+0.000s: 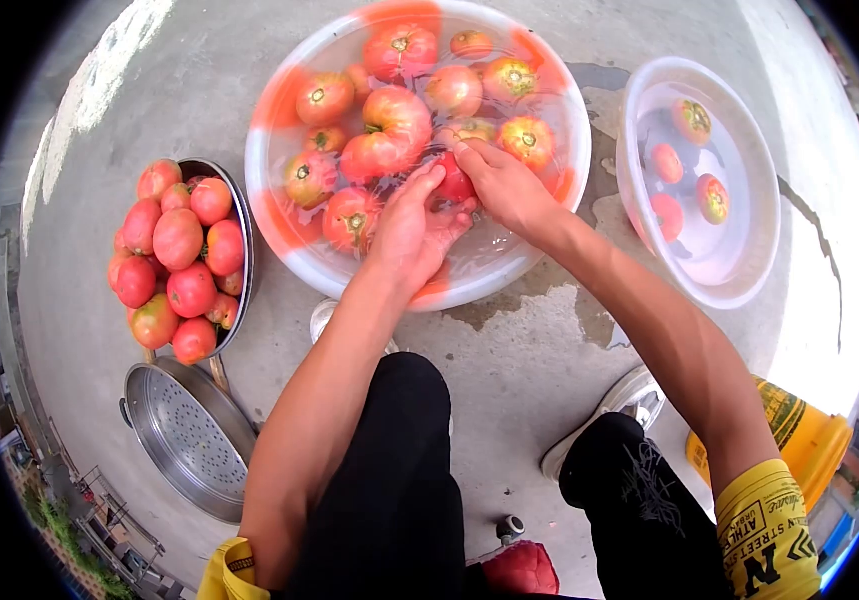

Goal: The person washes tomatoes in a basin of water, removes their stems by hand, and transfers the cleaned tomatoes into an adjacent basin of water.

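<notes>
Red and rounded, with no clear long axis, one tomato (455, 180) lies between the left hand (411, 226), curled under its left side, and the right hand (502, 185), pinching its right, neither nearer, over the nearer half of the basin (509, 277).

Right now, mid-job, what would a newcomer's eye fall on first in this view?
Probably the large basin of water at top centre, crowded with tomatoes, where the left hand and right hand meet around a bright red tomato near its front side. Next, the heaped tomatoes in the metal bowl on the left, against the smaller basin on the right with just four.
</notes>
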Tool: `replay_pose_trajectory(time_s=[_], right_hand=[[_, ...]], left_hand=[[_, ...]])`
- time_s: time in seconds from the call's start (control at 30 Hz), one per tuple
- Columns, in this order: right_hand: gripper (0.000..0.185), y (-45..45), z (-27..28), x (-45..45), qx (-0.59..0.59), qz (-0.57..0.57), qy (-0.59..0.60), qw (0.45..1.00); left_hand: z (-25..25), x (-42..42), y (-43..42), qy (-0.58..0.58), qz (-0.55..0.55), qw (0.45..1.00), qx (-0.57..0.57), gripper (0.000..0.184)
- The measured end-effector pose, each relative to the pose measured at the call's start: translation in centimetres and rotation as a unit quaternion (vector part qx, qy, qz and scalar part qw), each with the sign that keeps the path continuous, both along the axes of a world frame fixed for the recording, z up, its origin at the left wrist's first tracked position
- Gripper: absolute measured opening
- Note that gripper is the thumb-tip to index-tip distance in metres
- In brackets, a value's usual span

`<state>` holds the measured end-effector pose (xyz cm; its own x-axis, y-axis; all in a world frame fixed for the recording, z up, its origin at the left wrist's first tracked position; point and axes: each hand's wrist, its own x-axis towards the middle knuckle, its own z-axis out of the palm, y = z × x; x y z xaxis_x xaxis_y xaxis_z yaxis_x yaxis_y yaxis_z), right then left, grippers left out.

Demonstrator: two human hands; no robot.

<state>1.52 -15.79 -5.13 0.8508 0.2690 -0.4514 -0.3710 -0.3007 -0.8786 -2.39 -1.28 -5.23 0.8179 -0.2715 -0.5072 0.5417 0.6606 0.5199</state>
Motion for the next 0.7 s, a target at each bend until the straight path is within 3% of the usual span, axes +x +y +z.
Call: replay_pose_trajectory(time_s=[0.07, 0.27, 0.37, 0.6, 0.7], right_hand=[[0.036, 0.1, 0.7, -1.2, -0.026, 0.009, -0.158, 0.987], [0.037, 0.2, 1.2, -2.2, -0.095, 0.062, -0.258, 0.959], [0.038, 0.4, 1.5, -1.7, -0.111, 0.056, -0.178, 0.976], [0.042, 0.4, 1.1, -2.0, -0.110, 0.047, -0.237, 0.964], [0.045, 0.4, 1.0, -1.6, -0.119, 0.031, -0.175, 0.977]], left_hand=[[-0.5, 0.0, 0.4, 0.004, 0.004, 1.000, -0.016, 0.021], [-0.1, -0.1, 0.3, 0.052, 0.034, 0.998, -0.017, 0.025], [-0.6, 0.1, 0.3, 0.035, 0.028, 0.998, -0.033, 0.025], [0.1, 0.2, 0.3, 0.076, 0.047, 0.995, -0.033, 0.027], [0.3, 0.1, 0.2, 0.032, 0.022, 0.999, -0.026, 0.029]])
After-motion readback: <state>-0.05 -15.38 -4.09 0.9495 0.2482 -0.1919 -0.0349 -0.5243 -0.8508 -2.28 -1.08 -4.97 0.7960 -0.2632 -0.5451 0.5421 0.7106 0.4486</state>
